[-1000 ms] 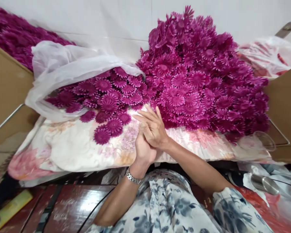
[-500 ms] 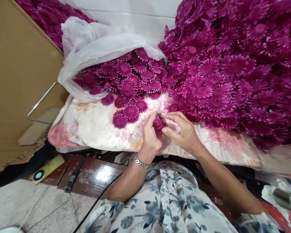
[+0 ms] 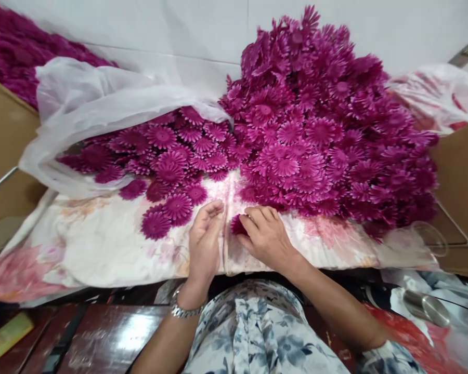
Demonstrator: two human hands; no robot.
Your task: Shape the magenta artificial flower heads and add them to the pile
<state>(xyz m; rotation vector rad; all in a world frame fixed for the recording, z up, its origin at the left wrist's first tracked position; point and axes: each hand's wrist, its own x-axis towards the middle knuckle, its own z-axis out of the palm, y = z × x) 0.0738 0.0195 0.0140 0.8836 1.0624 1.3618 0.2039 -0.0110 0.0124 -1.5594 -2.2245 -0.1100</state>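
One magenta fabric flower (image 3: 237, 225), light and floppy, best held by its centre, pinched by right hand (image 3: 267, 238); left hand (image 3: 205, 241) half-open, empty, just beside it.

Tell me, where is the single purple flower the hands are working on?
The purple flower lies on the floral cloth, low in the head view, under the right hand fingertips, beside the left hand.

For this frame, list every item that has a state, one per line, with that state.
Left hand: resting on the floral cloth, fingers curled, holding nothing visible.
Right hand: fingers pinched on a magenta flower.
Magenta flower: lying on the cloth under the right fingertips.
Flower heap: piled high, loose.
Plastic bag: open, flowers spilling out of its mouth.
Floral cloth: spread flat under everything.
Metal cylinder: lying on its side.
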